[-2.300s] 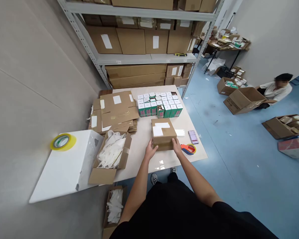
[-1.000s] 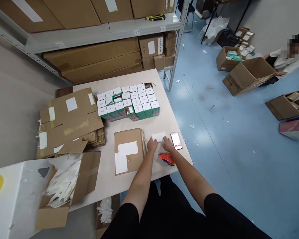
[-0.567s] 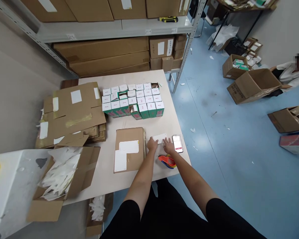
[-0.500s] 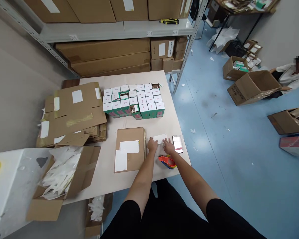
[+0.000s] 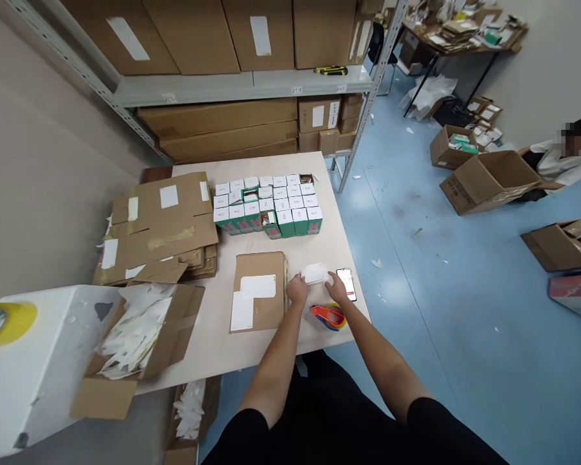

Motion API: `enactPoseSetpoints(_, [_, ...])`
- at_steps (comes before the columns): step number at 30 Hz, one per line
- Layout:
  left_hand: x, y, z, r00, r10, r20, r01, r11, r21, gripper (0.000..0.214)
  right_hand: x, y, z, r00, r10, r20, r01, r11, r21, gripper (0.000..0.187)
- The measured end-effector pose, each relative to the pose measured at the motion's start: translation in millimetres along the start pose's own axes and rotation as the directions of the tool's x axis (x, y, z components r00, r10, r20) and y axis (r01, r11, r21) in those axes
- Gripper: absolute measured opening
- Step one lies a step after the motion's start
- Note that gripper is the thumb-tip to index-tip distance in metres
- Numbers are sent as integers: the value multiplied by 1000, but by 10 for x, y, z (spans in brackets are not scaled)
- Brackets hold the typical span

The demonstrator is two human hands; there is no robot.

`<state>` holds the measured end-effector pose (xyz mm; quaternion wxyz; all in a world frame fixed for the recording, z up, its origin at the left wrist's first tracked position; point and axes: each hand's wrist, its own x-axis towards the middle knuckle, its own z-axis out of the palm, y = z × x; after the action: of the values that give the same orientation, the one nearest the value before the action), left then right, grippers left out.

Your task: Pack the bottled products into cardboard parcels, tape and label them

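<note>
Over the table's front right part, my left hand [image 5: 297, 288] and my right hand [image 5: 337, 286] grip the two ends of a small white sheet [image 5: 314, 274]. It looks like paper or a thin bag, slightly curved. Fingers on both hands are closed at its edges. Left of it lies a flat cardboard mailer [image 5: 261, 318] with white labels. A phone [image 5: 346, 284] with a lit screen lies just beyond my right hand. Below that hand rests a red and blue tape dispenser [image 5: 328, 316].
Rows of white and green boxes [image 5: 270, 208] stand at the back of the table [image 5: 203, 336]. Flattened cartons [image 5: 174, 213] are stacked left, near an open carton of white scraps [image 5: 138, 329]. Behind is a shelf [image 5: 203, 89]. A person [image 5: 561, 155] sits right, beside an open carton [image 5: 494, 177].
The white sheet lay flatter under my fingers before; now its edges are raised between my hands. The whole view has shifted a little, showing more of the tape roll at left.
</note>
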<state>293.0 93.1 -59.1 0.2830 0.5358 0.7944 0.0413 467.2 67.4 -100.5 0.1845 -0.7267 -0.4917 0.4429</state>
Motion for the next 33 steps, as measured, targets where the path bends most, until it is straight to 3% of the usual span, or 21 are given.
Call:
enactPoseSetpoints(4, [-126, -64, -300, 992, 129, 5, -129, 991, -25, 28, -120, -149, -168, 1000, 5, -17, -1, 979, 206, 63])
enactPoseSetpoints(8, [-196, -222, -736, 973, 228, -13, -229, 971, -76, 27, -165, -381, -314, 984, -179, 23, 166, 947, 275, 62])
enactPoseSetpoints(12, [-251, -428, -1272, 944, 327, -38, -329, 939, -98, 30, -139, -724, -421, 903, -377, 207, 319, 909, 267, 48])
enactPoseSetpoints(16, [-318, -586, -1724, 934, 354, -42, -356, 921, -156, 31, -107, -1060, -436, 790, -443, 424, 351, 894, 280, 30])
enactPoseSetpoints(18, [-349, -644, -1882, 936, 345, -72, -352, 912, -208, 30, -98, -1165, -413, 754, -460, 470, 358, 886, 294, 25])
enactPoseSetpoints(22, [-398, -733, -2041, 929, 354, -103, -369, 885, -286, 35, -90, -1253, -358, 728, -483, 486, 338, 870, 359, 30])
enactPoseSetpoints(26, [-435, -771, -2025, 917, 381, -116, -395, 835, -383, 46, -83, -1273, -363, 719, -515, 466, 348, 848, 400, 32])
enactPoseSetpoints(29, [-442, -821, -2011, 922, 354, -154, -385, 811, -440, 48, -57, -1242, -437, 733, -528, 428, 367, 837, 405, 32])
enactPoseSetpoints(33, [-399, -951, -2102, 934, 253, -252, -349, 798, -491, 44, -6, -1127, -574, 787, -519, 332, 358, 824, 440, 34])
